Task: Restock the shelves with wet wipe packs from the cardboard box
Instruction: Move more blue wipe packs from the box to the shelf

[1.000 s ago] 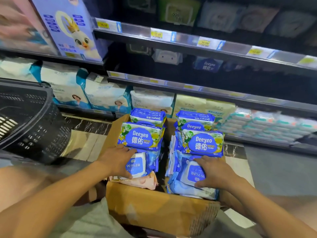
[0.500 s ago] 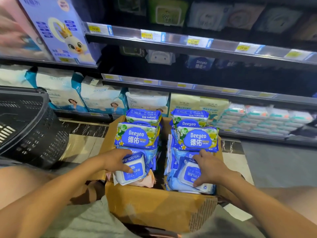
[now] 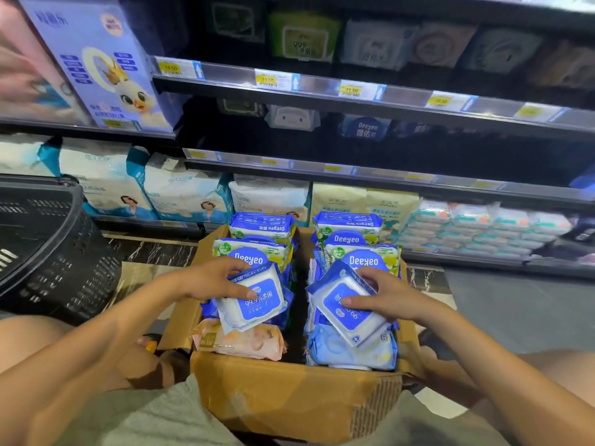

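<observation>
The left hand (image 3: 209, 281) has its grip closed on a white wet wipe pack (image 3: 254, 300) with a blue label, tilted just above a pink pack (image 3: 238, 342) in the cardboard box (image 3: 289, 394). Further right, the right hand (image 3: 392, 294) pinches a matching second pack (image 3: 347, 313), also over the box.

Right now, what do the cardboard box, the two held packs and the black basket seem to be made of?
The cardboard box looks like brown corrugated board, matte; flutes show at its front right corner. The left pack and the right pack seem soft plastic film, glossy: they crease and shine. The basket is probably moulded black plastic, with slotted walls.
</observation>
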